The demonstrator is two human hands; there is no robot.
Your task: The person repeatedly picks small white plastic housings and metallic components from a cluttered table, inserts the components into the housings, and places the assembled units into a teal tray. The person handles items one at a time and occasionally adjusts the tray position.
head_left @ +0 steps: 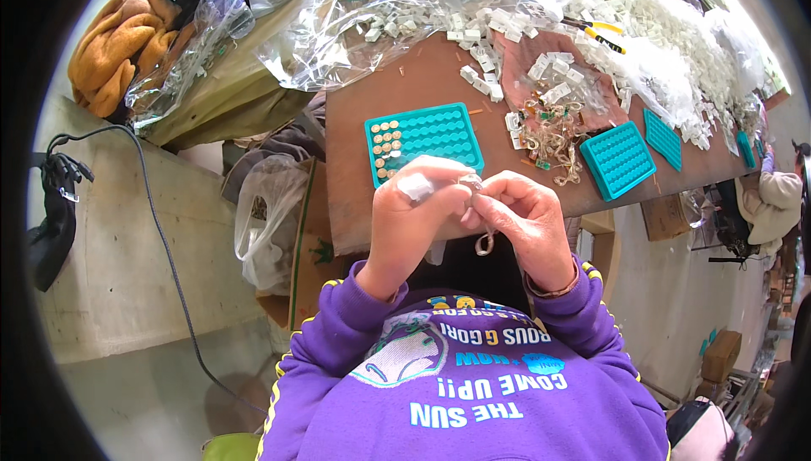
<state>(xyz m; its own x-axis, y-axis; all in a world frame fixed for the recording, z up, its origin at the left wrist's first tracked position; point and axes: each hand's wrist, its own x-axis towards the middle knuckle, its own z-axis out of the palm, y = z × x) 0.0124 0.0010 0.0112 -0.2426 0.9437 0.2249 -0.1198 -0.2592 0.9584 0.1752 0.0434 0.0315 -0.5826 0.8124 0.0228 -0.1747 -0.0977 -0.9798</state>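
My left hand (421,212) and my right hand (525,218) meet over the table's front edge, fingertips pinched together. Between them is a small pale part (470,182), partly covered by the fingers. A looped beige wire (484,244) dangles below my right fingertips. Against the fingers of my left hand rests a small white plastic piece (416,187). Just beyond the left hand lies a teal tray (448,138) with rows of round wells. Several round tan discs (386,136) fill wells along its left side.
Tangled wires with small parts (553,133) lie on a reddish cloth (515,60). White plastic housings (646,26) are heaped at the back right, beside yellow-handled pliers (604,38). Another teal tray (618,159) sits right. Clear plastic bags (317,38) spread across the back left.
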